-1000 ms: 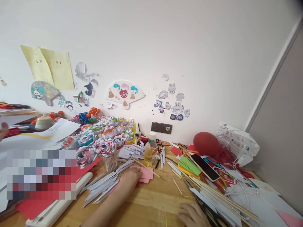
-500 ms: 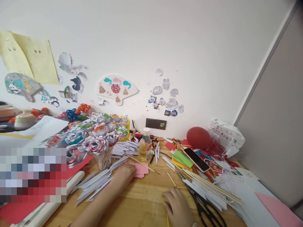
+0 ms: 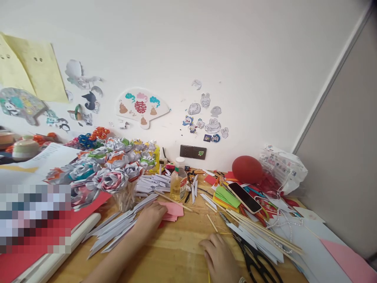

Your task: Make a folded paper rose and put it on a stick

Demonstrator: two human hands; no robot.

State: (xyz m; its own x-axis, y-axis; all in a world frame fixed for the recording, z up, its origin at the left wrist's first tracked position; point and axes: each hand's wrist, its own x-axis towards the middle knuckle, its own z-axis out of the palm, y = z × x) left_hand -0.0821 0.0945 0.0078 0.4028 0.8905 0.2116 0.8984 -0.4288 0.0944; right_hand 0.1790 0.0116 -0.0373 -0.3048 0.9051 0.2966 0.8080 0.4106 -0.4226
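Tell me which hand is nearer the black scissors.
Right. The right hand is just left of the black scissors; the left hand is farther off, at the pink paper.

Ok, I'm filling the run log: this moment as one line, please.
left hand: at pink paper | right hand: beside black-handled scissors | beyond paper: capped bottle

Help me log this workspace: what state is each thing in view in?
Bottle, upright, capped, partly filled
Phone, face up, screen dark
Scissors, lying flat, opening unclear
Red balloon, apparently inflated
Green slips, stacked
Paper flowers, bunched together
Wall socket, nothing plugged in
Pink slips, loosely stacked
Left hand, palm down at pink slips
Right hand, palm down, fingers bent
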